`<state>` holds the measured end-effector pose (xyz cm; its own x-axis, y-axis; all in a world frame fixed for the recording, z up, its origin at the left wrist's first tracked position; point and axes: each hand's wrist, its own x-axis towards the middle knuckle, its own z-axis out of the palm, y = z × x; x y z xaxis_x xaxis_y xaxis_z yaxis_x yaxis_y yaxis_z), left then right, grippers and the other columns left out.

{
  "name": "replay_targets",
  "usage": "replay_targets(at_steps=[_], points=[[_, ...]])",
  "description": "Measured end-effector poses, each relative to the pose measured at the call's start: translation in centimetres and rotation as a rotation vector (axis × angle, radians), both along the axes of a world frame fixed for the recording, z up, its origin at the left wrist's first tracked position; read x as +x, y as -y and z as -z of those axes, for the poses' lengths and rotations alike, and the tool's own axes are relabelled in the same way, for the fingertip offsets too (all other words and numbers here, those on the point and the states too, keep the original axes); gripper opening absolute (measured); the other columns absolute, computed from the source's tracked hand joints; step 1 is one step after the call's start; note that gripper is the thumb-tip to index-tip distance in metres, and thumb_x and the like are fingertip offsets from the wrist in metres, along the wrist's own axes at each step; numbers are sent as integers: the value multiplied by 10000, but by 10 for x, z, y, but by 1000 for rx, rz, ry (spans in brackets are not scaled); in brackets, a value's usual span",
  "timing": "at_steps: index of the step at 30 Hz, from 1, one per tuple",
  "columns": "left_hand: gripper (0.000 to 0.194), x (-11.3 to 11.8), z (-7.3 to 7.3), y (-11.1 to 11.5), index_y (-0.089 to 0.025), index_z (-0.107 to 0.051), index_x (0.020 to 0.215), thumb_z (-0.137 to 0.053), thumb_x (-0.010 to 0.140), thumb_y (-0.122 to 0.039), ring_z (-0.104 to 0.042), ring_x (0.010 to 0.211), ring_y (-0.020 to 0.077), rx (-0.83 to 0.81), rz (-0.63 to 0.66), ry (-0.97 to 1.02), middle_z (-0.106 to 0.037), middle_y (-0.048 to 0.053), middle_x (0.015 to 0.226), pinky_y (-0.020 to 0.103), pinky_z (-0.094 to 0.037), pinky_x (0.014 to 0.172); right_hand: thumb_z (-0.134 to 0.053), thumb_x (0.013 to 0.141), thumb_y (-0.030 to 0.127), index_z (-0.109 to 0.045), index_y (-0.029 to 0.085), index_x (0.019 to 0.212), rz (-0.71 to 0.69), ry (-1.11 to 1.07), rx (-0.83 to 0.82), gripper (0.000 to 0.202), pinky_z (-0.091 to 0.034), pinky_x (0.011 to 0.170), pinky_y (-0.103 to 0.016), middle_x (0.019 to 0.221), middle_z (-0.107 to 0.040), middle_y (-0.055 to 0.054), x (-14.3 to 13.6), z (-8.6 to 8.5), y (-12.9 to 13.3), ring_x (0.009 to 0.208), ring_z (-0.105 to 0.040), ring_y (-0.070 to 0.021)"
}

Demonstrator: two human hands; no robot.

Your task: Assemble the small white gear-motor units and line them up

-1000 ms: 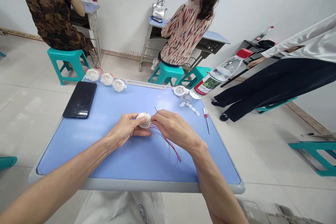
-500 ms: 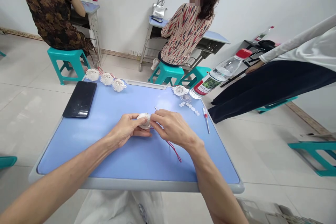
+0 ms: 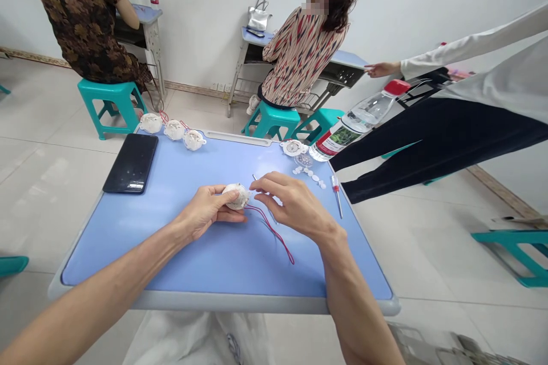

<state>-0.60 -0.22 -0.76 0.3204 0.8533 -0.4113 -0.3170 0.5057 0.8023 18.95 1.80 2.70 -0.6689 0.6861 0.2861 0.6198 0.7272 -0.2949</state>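
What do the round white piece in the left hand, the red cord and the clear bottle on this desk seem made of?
Round white piece: likely plastic, fairly matte, going by its pale, even colour.
Red cord: perhaps plastic-coated wire or string, thin and smoothly curving; too fine to tell its finish.
Clear bottle: probably glossy plastic, see-through with bright highlights.

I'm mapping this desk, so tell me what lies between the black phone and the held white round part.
In the head view, blue tabletop lies next to the black phone, then the left hand, which holds the white round part.
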Motion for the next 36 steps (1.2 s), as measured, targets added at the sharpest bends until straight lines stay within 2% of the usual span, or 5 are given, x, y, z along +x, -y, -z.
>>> replay_targets(at_steps=[3,8,15,22,36], points=[[154,0,-3,1,-77,-659,904,-621,822,-202,-679,690,170,-4,-2,-3,-692,100,802,341,-591,750,-450,911,105,-640,199,992,-69,5,-17,227,-459,714,-292,874,-647,-60,-3,1,1,821,-583,-180],[183,0,-1,0,-71,-656,920,-645,806,-214,-685,680,174,-2,6,-5,-688,103,800,346,-588,763,-445,915,91,-654,180,907,-57,75,20,227,-447,702,-273,814,-636,-55,-7,4,0,788,-567,-164],[205,-1,1,1,-74,-653,928,-645,811,-242,-692,695,179,17,20,1,-696,115,843,355,-585,778,-508,911,170,-640,183,987,-71,69,28,153,-432,691,-273,842,-629,-60,-6,1,2,804,-558,-172],[200,-1,1,0,-79,-656,889,-672,792,-253,-693,672,179,10,14,4,-701,115,807,356,-586,771,-443,938,141,-648,176,884,-71,97,1,215,-426,670,-258,775,-614,-53,-9,3,2,740,-550,-153],[211,-1,1,0,-71,-660,909,-667,791,-246,-701,668,188,-5,2,-19,-708,130,818,348,-586,773,-416,943,116,-637,166,919,-59,111,-25,228,-433,694,-253,827,-627,-65,-8,6,2,774,-579,-152]])
